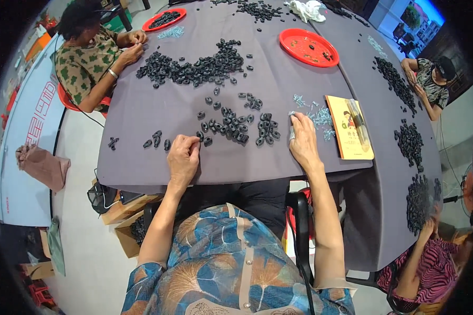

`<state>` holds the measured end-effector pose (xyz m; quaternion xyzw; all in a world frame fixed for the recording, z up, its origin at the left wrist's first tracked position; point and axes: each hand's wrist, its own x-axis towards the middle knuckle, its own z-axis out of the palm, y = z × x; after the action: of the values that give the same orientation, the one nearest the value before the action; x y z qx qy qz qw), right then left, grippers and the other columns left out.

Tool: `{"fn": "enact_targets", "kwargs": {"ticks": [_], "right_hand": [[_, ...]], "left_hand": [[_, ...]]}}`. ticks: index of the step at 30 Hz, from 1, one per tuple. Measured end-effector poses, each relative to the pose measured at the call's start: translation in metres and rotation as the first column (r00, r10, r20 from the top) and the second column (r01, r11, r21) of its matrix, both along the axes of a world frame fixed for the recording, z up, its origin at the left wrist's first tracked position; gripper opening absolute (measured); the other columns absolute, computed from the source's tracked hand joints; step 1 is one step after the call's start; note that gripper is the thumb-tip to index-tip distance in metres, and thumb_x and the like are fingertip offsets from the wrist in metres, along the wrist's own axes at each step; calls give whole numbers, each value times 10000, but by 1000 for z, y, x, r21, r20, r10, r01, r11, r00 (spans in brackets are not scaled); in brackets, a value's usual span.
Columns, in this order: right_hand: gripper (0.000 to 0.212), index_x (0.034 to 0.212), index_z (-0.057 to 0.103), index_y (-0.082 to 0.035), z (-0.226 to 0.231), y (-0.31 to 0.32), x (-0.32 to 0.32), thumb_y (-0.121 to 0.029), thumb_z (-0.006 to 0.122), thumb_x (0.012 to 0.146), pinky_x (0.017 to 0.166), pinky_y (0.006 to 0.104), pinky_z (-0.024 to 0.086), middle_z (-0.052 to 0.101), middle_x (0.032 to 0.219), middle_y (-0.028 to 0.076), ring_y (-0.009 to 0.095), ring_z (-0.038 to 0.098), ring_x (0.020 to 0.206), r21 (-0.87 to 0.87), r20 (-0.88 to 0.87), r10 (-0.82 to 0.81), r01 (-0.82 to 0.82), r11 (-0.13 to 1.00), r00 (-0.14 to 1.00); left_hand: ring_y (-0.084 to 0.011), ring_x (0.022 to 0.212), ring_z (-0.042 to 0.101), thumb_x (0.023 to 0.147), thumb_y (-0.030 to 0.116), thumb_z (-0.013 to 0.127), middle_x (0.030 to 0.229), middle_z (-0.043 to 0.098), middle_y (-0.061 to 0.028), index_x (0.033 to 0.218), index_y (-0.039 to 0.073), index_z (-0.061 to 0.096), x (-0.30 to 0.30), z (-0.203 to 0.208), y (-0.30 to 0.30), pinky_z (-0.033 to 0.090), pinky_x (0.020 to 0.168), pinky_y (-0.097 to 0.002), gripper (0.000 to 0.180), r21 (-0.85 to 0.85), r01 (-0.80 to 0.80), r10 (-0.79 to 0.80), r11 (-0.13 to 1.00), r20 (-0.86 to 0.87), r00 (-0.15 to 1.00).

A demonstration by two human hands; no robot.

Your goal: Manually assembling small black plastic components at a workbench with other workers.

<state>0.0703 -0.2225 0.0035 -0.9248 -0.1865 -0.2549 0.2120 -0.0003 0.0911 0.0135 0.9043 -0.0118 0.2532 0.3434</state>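
My left hand [183,159] rests at the table's near side, thumb and fingers pinched on a small black plastic cord lock [199,135]. Just ahead of it lies a loose pile of the same black cord locks [231,125], with a smaller cluster [267,129] to its right. My right hand [304,140] lies farther right, its fingers drawn together and pointing away from me. A greyish wrap covers one of its digits; whatever the fingertips hold is too small to make out. Beside them are scattered tiny silvery springs [320,116].
A yellow booklet [349,128] lies right of the springs. Beyond are a large black heap [194,68] and a red tray [309,48] with a few pieces. A co-worker [86,58] sits at the left, others along the right edge; another red tray [164,20] stands far left.
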Motion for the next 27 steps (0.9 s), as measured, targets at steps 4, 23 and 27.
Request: {"fn": "enact_targets", "kwargs": {"ticks": [4,23,27], "right_hand": [[360,1050,546,52,-2,0,-4,61,509,692,928,421,385,517,1106,189,352,476,1054,32,39,-25,24,999,999],[301,934,559,-37,10,-3,32,74,511,658,801,427,401,508,908,117,319,484,879,-18,-15,55,-55,998,998],[277,918,579,-54,7,1,31,63,508,678,808,428,396,508,906,110,319,482,889,-10,-36,8,-9,1000,999]], "left_hand": [[-181,655,525,791,59,613,767,548,-52,846,47,631,0,2,-3,426,587,-291,59,-1,0,0,1000,5,1000],[-230,718,552,763,19,611,781,547,-65,854,57,617,-2,6,-4,449,631,-313,99,-47,-7,7,999,-9,1000],[-210,673,543,765,-17,608,775,541,-76,863,38,609,-1,14,-14,448,590,-304,112,-61,64,-60,996,74,995]]}}
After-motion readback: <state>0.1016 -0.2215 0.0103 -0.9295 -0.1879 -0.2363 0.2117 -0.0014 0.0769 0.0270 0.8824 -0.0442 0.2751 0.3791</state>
